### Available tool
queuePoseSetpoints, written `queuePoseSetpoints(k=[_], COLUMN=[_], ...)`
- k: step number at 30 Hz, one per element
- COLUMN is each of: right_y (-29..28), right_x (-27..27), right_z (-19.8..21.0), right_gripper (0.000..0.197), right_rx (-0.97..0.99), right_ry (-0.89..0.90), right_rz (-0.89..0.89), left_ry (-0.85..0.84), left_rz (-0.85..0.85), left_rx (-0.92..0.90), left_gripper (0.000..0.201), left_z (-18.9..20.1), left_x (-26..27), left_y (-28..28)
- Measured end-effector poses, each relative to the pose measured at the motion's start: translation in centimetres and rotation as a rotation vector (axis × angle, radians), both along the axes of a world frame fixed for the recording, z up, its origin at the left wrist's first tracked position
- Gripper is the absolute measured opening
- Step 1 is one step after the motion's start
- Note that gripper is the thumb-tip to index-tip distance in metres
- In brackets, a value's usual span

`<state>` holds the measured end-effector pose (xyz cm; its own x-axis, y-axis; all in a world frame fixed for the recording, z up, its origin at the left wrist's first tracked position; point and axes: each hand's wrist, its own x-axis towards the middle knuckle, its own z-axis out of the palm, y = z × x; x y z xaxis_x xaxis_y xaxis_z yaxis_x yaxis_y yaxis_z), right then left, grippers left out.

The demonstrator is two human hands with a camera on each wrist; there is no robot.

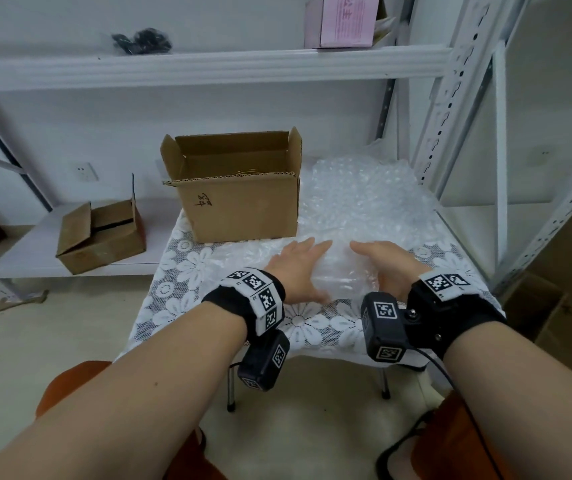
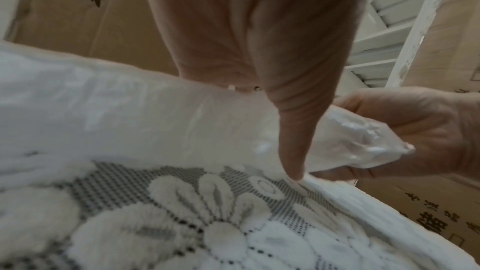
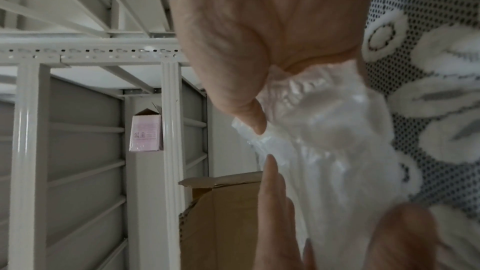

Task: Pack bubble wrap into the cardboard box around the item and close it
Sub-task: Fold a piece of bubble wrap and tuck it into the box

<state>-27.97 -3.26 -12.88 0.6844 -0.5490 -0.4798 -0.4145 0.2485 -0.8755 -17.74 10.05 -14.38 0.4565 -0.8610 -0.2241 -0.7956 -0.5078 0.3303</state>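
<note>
An open brown cardboard box (image 1: 232, 195) stands at the back left of a small table with a lace cloth (image 1: 187, 271); its contents are hidden behind its front wall. A wide sheet of bubble wrap (image 1: 364, 199) lies to its right. At the front a bunched piece of bubble wrap (image 1: 343, 271) lies between my hands. My left hand (image 1: 295, 268) rests on it with straight fingers (image 3: 271, 192), its thumb (image 2: 293, 151) touching the cloth at the near edge. My right hand (image 1: 381, 261) curls round the piece's right end (image 2: 363, 141), thumb (image 3: 252, 114) on top.
A smaller cardboard box (image 1: 104, 233) sits on the low shelf to the left. White metal shelving (image 1: 450, 98) rises behind and to the right, with a pink box (image 1: 343, 20) and black items (image 1: 140, 39) on top. More cartons (image 1: 561, 306) stand on the floor at right.
</note>
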Motion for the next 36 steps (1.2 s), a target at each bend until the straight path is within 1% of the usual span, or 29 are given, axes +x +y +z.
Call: queuePoseSetpoints(k=[3, 5, 7, 9, 10, 11, 12, 14, 15, 16, 17, 18, 19, 20, 22, 24, 26, 27, 30, 31, 33, 35, 36], right_y=[0.2, 0.2, 0.0, -0.5, -0.9, -1.1, -1.3, -1.5, -1.6, -1.5, -1.4, -1.5, -1.5, -1.5, -1.6, -1.7, -1.7, -1.7, -1.7, -1.8, -1.9, -2.0, -2.0], right_x=[0.0, 0.2, 0.4, 0.6, 0.8, 0.8, 0.9, 1.1, 1.1, 1.2, 1.2, 1.4, 1.5, 1.5, 1.6, 1.7, 1.5, 1.5, 1.5, 1.6, 1.6, 1.5, 1.4], right_z=[0.8, 1.5, 2.1, 2.7, 2.9, 2.9, 3.0, 2.8, 2.7, 2.8, 3.0, 3.2, 3.4, 3.6, 3.9, 3.9, 3.8, 3.6, 3.1, 2.9, 2.6, 2.5, 2.5], right_gripper=[0.025, 0.033, 0.044, 0.052, 0.053, 0.054, 0.056, 0.066, 0.074, 0.081, 0.085, 0.083, 0.078, 0.069, 0.052, 0.037, 0.019, 0.013, 0.013, 0.014, 0.014, 0.016, 0.018], right_rx=[0.096, 0.147, 0.227, 0.294, 0.267, 0.194, 0.119, 0.002, -0.034, -0.064, -0.087, -0.102, -0.111, -0.113, -0.112, -0.121, -0.128, -0.129, -0.158, -0.163, -0.136, -0.095, -0.09], right_ry=[-0.118, -0.215, -0.377, -0.511, -0.53, -0.515, -0.494, -0.453, -0.438, -0.431, -0.43, -0.433, -0.44, -0.443, -0.437, -0.424, -0.413, -0.405, -0.375, -0.37, -0.371, -0.375, -0.374], right_rz=[-0.033, -0.058, -0.063, -0.124, -0.172, -0.196, -0.192, -0.136, -0.096, -0.056, -0.022, 0.003, 0.026, 0.05, 0.081, 0.08, 0.06, 0.05, 0.041, 0.043, 0.062, 0.082, 0.087], left_ry=[-0.052, -0.091, -0.114, -0.051, 0.015, 0.107, 0.237, 0.626, 0.819, 0.967, 1.084, 1.163, 1.207, 1.219, 1.186, 1.128, 1.055, 1.018, 0.941, 0.934, 0.925, 0.924, 0.936], left_rz=[-0.046, -0.045, -0.002, 0.086, 0.133, 0.177, 0.222, 0.322, 0.36, 0.365, 0.342, 0.308, 0.275, 0.249, 0.277, 0.33, 0.371, 0.407, 0.478, 0.49, 0.494, 0.493, 0.49], left_rx=[-0.098, -0.183, -0.299, -0.415, -0.47, -0.534, -0.618, -0.783, -0.841, -0.869, -0.874, -0.853, -0.82, -0.781, -0.733, -0.717, -0.695, -0.678, -0.663, -0.672, -0.68, -0.694, -0.7], left_gripper=[0.093, 0.083, 0.075, 0.068, 0.063, 0.057, 0.049, 0.032, 0.026, 0.024, 0.027, 0.034, 0.042, 0.047, 0.045, 0.031, 0.012, 0.003, 0.015, 0.015, 0.007, 0.022, 0.026], left_z=[0.4, 1.1, 2.5, 4.7, 5.8, 7.0, 7.9, 9.6, 10.3, 10.7, 10.9, 10.8, 10.5, 10.1, 9.2, 8.3, 7.7, 7.6, 6.8, 6.7, 6.2, 5.9, 5.8], left_x=[0.1, 0.1, -0.1, 0.0, 0.2, 0.4, 0.9, 1.6, 1.9, 2.0, 2.2, 2.5, 2.8, 3.0, 3.4, 3.6, 3.7, 3.7, 4.2, 4.3, 4.3, 4.4, 4.5], left_y=[0.0, -0.1, -0.3, -0.3, -0.3, -0.2, 0.0, 0.5, 0.9, 1.2, 1.6, 1.8, 2.1, 2.3, 2.6, 3.0, 3.2, 3.2, 3.0, 3.1, 3.2, 3.4, 3.4])
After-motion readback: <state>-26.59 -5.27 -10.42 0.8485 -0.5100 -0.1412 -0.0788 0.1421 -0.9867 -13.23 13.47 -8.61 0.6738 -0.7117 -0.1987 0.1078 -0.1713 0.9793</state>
